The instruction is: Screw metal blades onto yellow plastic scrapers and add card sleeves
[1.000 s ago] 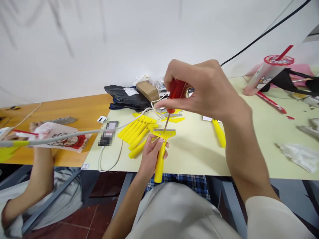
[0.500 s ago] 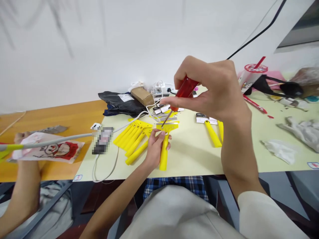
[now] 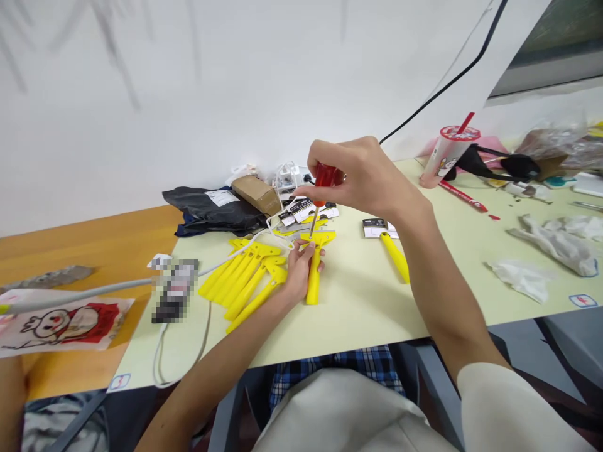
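My left hand (image 3: pixel 299 271) is closed around the neck of a yellow scraper (image 3: pixel 313 282), whose handle points toward me and whose wide head lies away from me. A red-handled screwdriver (image 3: pixel 324 182) is gripped in my right hand (image 3: pixel 360 179), between thumb and curled fingers. Its shaft runs down nearly upright, with the tip at the scraper's head near my left thumb. Left of my left hand, several yellow scrapers (image 3: pixel 242 270) lie side by side. Another yellow handle (image 3: pixel 394 256) rests to the right, partly behind my right forearm. The screw under the tip is too small to make out.
Behind the scrapers are a black plastic bag (image 3: pixel 211 213), a brown box (image 3: pixel 255 193) and black-and-white packages (image 3: pixel 306 210). A white cable (image 3: pixel 226 258) crosses the left side. A drink cup (image 3: pixel 447 154), red marker (image 3: pixel 464 196) and crumpled tissue (image 3: pixel 518 279) are at right. Another person's arm (image 3: pixel 12 402) shows at left.
My right hand has come lower and leftward, and the screwdriver stands more upright over the scraper. My view has shifted a little. My left hand keeps its hold.
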Demonstrator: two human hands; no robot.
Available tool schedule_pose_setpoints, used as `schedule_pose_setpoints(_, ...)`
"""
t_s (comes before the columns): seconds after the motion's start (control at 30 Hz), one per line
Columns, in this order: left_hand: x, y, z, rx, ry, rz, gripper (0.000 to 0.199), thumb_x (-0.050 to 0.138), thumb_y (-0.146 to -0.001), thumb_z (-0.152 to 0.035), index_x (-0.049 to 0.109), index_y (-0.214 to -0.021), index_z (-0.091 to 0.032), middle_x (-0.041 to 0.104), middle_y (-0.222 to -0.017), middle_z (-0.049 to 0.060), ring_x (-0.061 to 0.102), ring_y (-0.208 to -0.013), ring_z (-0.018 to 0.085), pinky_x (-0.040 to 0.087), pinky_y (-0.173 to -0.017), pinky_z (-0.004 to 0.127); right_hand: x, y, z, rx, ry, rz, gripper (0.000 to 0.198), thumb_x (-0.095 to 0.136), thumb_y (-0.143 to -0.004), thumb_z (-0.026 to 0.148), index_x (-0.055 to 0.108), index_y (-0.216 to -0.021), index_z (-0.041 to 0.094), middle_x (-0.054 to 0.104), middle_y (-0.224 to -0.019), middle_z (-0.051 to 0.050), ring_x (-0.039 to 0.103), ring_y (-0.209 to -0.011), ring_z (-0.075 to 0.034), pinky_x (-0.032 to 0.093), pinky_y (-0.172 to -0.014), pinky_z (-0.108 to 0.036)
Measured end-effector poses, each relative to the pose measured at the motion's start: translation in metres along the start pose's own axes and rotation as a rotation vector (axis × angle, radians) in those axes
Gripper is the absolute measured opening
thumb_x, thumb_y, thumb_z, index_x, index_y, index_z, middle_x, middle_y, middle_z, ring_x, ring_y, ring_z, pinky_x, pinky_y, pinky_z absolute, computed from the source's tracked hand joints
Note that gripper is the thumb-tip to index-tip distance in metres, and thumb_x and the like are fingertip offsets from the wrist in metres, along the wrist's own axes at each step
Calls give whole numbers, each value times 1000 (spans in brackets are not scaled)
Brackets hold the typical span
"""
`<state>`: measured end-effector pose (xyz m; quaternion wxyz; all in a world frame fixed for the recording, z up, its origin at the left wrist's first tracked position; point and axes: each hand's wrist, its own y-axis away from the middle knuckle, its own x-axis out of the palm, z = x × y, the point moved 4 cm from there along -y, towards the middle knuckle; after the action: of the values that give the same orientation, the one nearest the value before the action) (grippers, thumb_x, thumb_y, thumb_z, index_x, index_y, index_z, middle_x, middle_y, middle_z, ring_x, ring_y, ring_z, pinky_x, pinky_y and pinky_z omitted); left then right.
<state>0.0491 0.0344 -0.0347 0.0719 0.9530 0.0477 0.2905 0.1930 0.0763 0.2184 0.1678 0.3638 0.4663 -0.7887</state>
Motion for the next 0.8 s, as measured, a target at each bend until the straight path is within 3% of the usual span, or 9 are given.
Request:
schedule_pose_setpoints(0.23, -2, 0, 1, -6, 31, -7, 46, 89, -82, -32, 47, -102, -25, 67, -96, 0, 68, -79, 13, 41, -50, 20, 19, -4, 0, 51, -52, 55, 30, 79, -92, 54, 62, -87, 30, 66, -73, 1, 57, -70, -23, 38, -66, -36)
schedule_pose_setpoints(0.47, -1, 1, -2, -23, 52, -26, 44, 87, -82, -29, 47, -100, -24, 63, -98, 0, 68, -81, 13, 40, -51, 19, 21, -7, 0, 24, -37, 57, 30, 83, -90, 50, 61, -86, 30, 64, -70, 2, 55, -69, -22, 35, -66, -37)
schedule_pose_setpoints(0.63, -3, -1, -2, -48, 89, -46, 39, 83, -85, -24, 47, -98, -23, 60, -97, 0, 67, -80, 12, 40, -51, 19, 16, -2, 2, 11, 3, 155, 24, 72, -99, 43, 57, -88, 28, 65, -74, 1, 53, -67, -21, 36, -66, -38)
schedule_pose_setpoints(0.8, -4, -2, -2, -43, 91, -46, 39, 83, -86, -23, 46, -98, -23, 61, -96, 1, 67, -80, 13, 39, -51, 19, 9, 2, -6, 73, -78, 150, 26, 84, -85, 32, 60, -96, 30, 72, -88, -1, 58, -79, -24, 44, -68, -39)
